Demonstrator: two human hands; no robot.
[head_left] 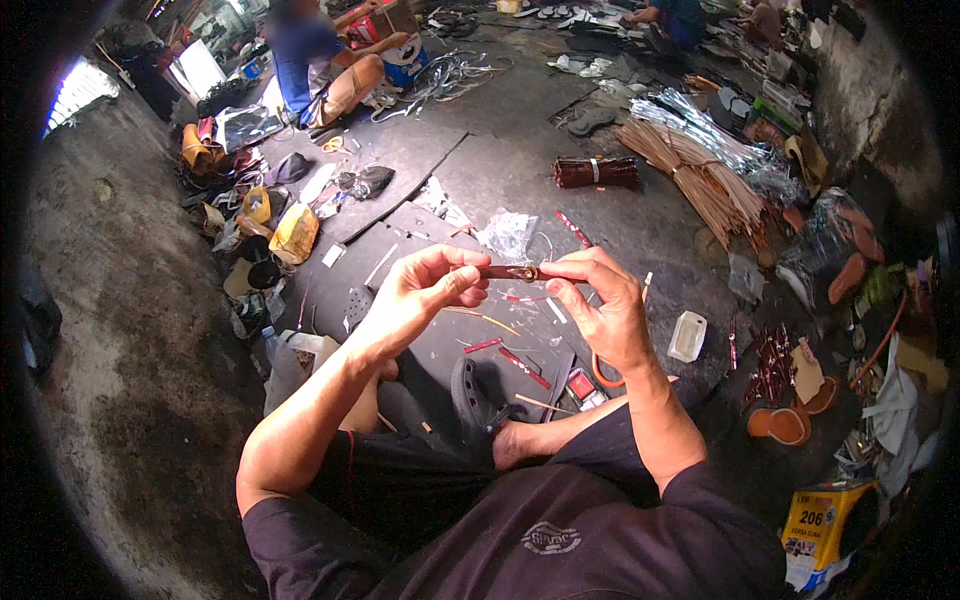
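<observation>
A short dark red strap [506,272] with a small metal fitting, perhaps a buckle, is stretched level between my hands in front of me. My left hand [432,280] is closed on its left end, thumb against fingers. Beside the fitting, at the strap's right end, my right hand [603,308] pinches with thumb and forefinger. Below them on the dark floor mat lie a red strip [524,368] and other similar pieces. Just beyond my hands is a crumpled clear plastic bag [508,234].
A dark clog [472,395] is by my foot. To the right are a small white tray [687,336], a pile of dark red straps [776,362] and brown soles [779,426]. Farther off lie a banded dark red bundle [597,172] and long brown strips [690,178]. Another person [310,70] sits far left.
</observation>
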